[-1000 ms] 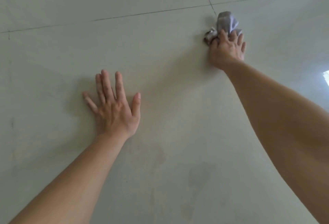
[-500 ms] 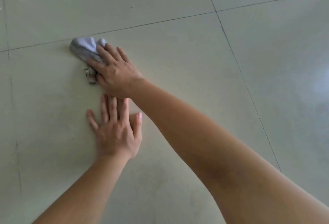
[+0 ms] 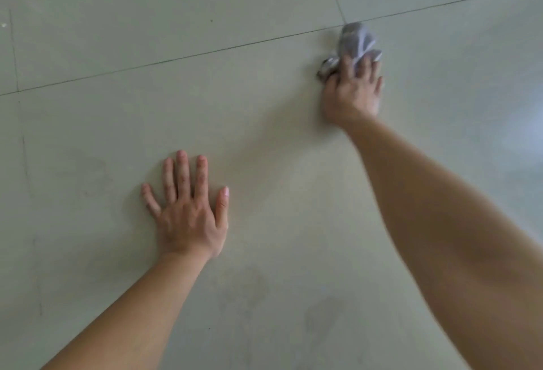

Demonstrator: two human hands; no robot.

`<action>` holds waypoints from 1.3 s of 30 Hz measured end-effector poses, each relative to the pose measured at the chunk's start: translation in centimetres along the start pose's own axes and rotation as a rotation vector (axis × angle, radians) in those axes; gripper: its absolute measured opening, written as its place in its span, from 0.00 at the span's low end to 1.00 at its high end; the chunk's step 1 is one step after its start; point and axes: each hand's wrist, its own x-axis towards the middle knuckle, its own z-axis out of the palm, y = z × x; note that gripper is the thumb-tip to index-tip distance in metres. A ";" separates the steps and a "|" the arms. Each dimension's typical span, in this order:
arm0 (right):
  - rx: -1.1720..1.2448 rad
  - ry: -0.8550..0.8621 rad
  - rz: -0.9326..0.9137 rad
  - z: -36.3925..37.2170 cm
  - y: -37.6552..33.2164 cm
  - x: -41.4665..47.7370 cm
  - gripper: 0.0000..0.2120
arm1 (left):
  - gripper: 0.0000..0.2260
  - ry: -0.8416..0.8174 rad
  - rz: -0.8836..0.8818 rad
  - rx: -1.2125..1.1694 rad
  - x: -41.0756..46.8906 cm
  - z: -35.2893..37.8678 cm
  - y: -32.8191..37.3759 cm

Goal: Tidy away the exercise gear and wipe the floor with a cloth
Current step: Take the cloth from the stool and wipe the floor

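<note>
A crumpled grey cloth [image 3: 357, 40] lies on the pale tiled floor [image 3: 264, 122] at the upper right, close to where two grout lines cross. My right hand [image 3: 352, 93] presses down on the cloth's near part, fingers over it, arm stretched out; hand and cloth are blurred. My left hand [image 3: 188, 211] rests flat on the floor at lower centre-left, fingers spread, holding nothing. No exercise gear is in view.
Grout lines [image 3: 176, 58] run across the floor from left to upper right. Faint darker smudges [image 3: 249, 290] mark the tile near the bottom. A bright reflection [image 3: 529, 134] shows at the right edge.
My right hand has swept the cloth from the far left, above my left hand, back to the upper right. The left hand has stayed planted on the floor.
</note>
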 end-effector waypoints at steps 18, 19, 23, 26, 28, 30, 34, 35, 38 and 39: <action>-0.253 -0.326 -0.142 -10.3 28.1 -11.3 0.28 | 0.25 -0.376 -0.104 -0.014 -1.4 -7.3 10.5; -0.237 -0.321 -0.099 -10.4 29.1 -12.2 0.28 | 0.26 -0.381 -0.041 -0.013 -2.0 -8.2 12.2; -0.164 -0.390 -0.034 -10.4 28.3 -15.1 0.31 | 0.26 -0.375 0.141 0.003 -3.6 -12.0 18.6; -0.208 -0.462 -0.240 -10.0 26.4 -18.0 0.31 | 0.26 -0.378 0.224 -0.030 -4.2 -14.1 21.9; -0.231 -0.508 -0.420 -9.0 25.0 -20.0 0.31 | 0.27 -0.385 0.290 -0.018 -4.4 -14.3 23.2; -0.228 -0.465 -0.544 -7.7 24.1 -20.9 0.31 | 0.27 -0.382 0.355 0.015 -4.3 -13.5 24.1; -0.257 -0.379 -0.720 -7.5 26.2 -19.3 0.27 | 0.28 -0.422 0.375 0.067 -4.3 -10.1 25.4; -0.287 -0.376 -0.733 -8.1 27.9 -18.9 0.27 | 0.29 -0.447 0.385 0.078 -4.6 -9.3 25.8; -0.393 -0.357 -0.716 -10.5 33.0 -17.1 0.28 | 0.29 -0.516 0.462 0.115 -5.4 -7.2 27.6; -0.416 -0.360 -0.689 -11.3 34.2 -16.5 0.29 | 0.28 -0.534 0.495 0.120 -5.5 -6.6 28.3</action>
